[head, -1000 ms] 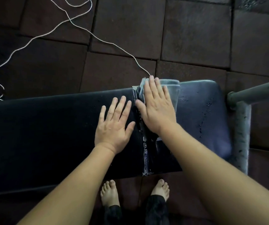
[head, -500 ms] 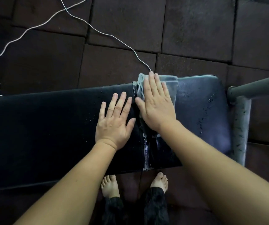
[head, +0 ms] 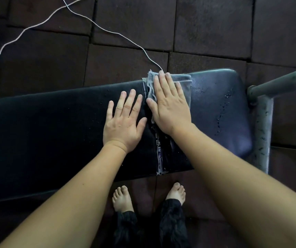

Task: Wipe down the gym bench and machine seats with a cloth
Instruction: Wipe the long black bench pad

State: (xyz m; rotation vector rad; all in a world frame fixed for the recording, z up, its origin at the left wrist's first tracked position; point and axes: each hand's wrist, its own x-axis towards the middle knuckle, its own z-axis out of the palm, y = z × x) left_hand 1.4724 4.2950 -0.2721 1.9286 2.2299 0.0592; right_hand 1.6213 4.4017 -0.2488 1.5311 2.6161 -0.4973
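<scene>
A dark padded bench point(head: 54, 131) runs across the view from left to right, split by a worn seam point(head: 159, 153) with frayed, pale edging. The grey-blue cloth point(head: 185, 86) lies folded on the bench's far edge, just right of that seam, on the shorter right-hand pad. The right hand point(head: 170, 108) lies flat on the cloth, fingers straight and close together, pointing away from the person, pressing it to the pad; the thumb reaches over the seam. The left hand point(head: 124, 126) rests palm-down on the longer left pad just beside the seam, fingers spread and straight, holding nothing; its thumb sits near the right hand without clearly touching it. Water droplets point(head: 222, 115) speckle the right pad between the cloth and the bench's rounded end. A scuffed metal frame point(head: 261, 126) stands just past that end. A thin white cord point(head: 107, 31) trails over the dark rubber floor tiles point(head: 206, 24) and passes behind the bench at the cloth. Two bare feet point(head: 122, 197) stand on the floor below the near edge.
</scene>
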